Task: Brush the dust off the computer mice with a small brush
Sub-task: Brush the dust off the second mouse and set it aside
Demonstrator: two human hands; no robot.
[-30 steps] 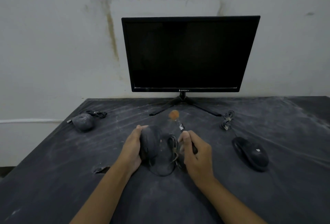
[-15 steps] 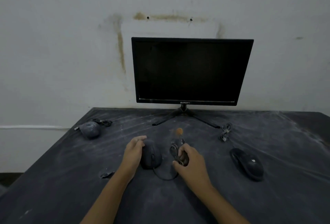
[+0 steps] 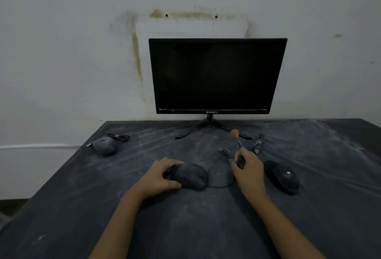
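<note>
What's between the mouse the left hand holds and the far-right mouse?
Head view: past the held mouse, a dusty table patch, then the right hand gripping the brush.

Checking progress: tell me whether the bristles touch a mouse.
No, the brush in the right hand points at the monitor, clear of the middle mouse.

Dusty matt tabletop (image 3: 206,227); glossy black mouse (image 3: 282,177)

The light is dim and flat with no clear source, and the picture is soft overall. The mouse (image 3: 191,177) by the left hand (image 3: 162,176) nearly melts into the dark table (image 3: 185,227). Past the right hand (image 3: 249,170), the brush (image 3: 234,133) tip is blurred. Beyond both hands the monitor (image 3: 216,75) is flat black, its sides slanted by the wide lens.
</note>
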